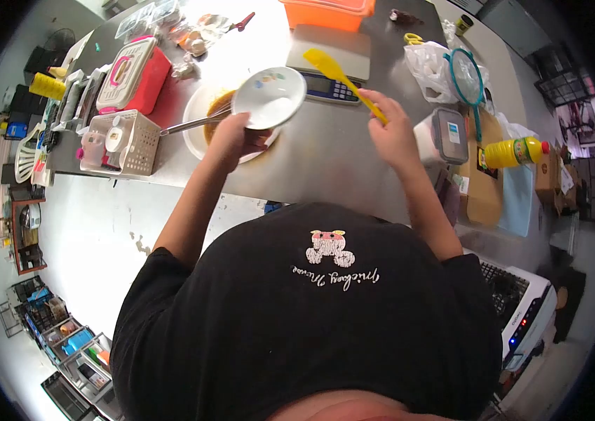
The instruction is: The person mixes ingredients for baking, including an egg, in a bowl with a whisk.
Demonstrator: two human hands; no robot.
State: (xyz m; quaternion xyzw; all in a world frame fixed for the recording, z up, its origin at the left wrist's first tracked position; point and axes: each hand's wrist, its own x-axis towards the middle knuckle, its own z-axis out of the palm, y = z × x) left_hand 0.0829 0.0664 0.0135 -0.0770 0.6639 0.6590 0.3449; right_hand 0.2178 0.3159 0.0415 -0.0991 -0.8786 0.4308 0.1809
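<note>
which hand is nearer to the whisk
Left. The left hand, gripping the small white bowl, appears right by the whisk; the right hand, holding the yellow spatula, is well off to the whisk's right.

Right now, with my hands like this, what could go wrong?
The tilted small bowl in your left hand could slip and drop into the large white bowl. That hand might also bump the whisk, whose handle juts past the large white bowl's rim. Any residue on the yellow spatula in your right hand could drip onto the scale.
</note>
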